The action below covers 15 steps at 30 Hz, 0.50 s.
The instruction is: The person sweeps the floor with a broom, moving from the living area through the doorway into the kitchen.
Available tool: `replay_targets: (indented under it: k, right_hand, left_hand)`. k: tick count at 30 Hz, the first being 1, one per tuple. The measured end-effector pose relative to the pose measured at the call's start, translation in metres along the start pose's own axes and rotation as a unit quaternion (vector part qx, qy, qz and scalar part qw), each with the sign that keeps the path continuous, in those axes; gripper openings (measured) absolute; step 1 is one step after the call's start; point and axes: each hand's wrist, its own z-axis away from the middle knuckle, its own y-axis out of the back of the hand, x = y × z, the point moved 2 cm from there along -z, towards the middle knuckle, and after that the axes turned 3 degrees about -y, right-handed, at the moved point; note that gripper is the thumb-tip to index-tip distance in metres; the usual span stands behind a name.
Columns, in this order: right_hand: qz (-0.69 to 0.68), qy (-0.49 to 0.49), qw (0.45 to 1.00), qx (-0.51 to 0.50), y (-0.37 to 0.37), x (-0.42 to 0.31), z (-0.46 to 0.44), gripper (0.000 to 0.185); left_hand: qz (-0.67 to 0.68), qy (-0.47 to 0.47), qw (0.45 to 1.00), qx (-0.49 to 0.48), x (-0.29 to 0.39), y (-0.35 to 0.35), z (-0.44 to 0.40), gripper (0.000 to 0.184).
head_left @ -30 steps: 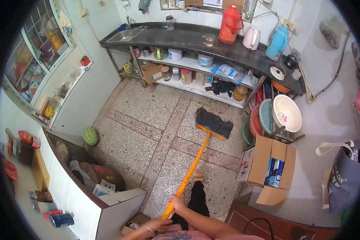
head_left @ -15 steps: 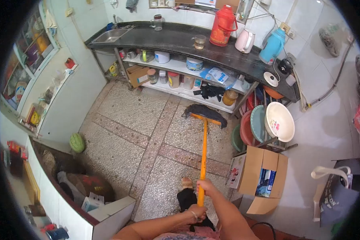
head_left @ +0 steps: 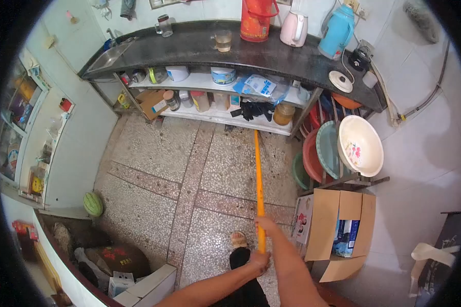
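A mop with a long yellow handle (head_left: 258, 176) runs away from me across the speckled floor. Its far end passes beneath the bottom shelf (head_left: 230, 118), where the dark mop head is hidden. My left hand (head_left: 259, 260) is closed round the handle's near end. A little farther up, my right hand (head_left: 266, 225) also grips it. Just left of the handle is my sandalled foot (head_left: 238, 239).
An open cardboard box (head_left: 325, 225) and stacked basins (head_left: 361, 146) stand to the right. The black counter (head_left: 189, 46) holds thermoses and a kettle. At the left wall lies a watermelon (head_left: 93, 204), near a large brown jar (head_left: 120, 261).
The mop has been pushed forward, and its head has gone from open floor to under the bottom shelf. Both hands still hold the handle. The view has shifted right and closer to the counter.
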Motion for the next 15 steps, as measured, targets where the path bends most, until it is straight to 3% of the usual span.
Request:
replay_targets:
  k: [2,4,6,10,12,15]
  right_hand:
    - [-0.029,0.01,0.999,-0.035,-0.03,0.026,0.01,0.007]
    - [-0.112,0.016,0.991,-0.069,-0.058,0.069,0.025,0.007]
    - [-0.134,0.033,0.985,-0.105,-0.075,0.114,0.04,0.007]
    - [-0.175,0.016,0.973,-0.152,-0.083,0.171,0.122,0.01]
    - [-0.2,0.015,0.965,-0.167,-0.076,0.189,0.157,0.012]
    - [-0.187,-0.004,0.971,-0.149,-0.067,0.195,0.179,0.013]
  left_hand:
    - [-0.026,-0.043,0.998,0.033,-0.018,0.037,0.011,0.016]
    - [-0.105,0.017,0.993,0.052,-0.026,0.069,0.057,0.016]
    - [-0.262,-0.021,0.96,0.098,-0.058,0.091,0.083,0.018]
    - [-0.182,-0.053,0.978,0.087,-0.146,0.104,0.124,0.018]
    - [0.031,-0.028,0.996,-0.073,-0.184,0.097,0.136,0.018]
    - [0.059,-0.01,0.989,-0.135,-0.179,0.086,0.174,0.015]
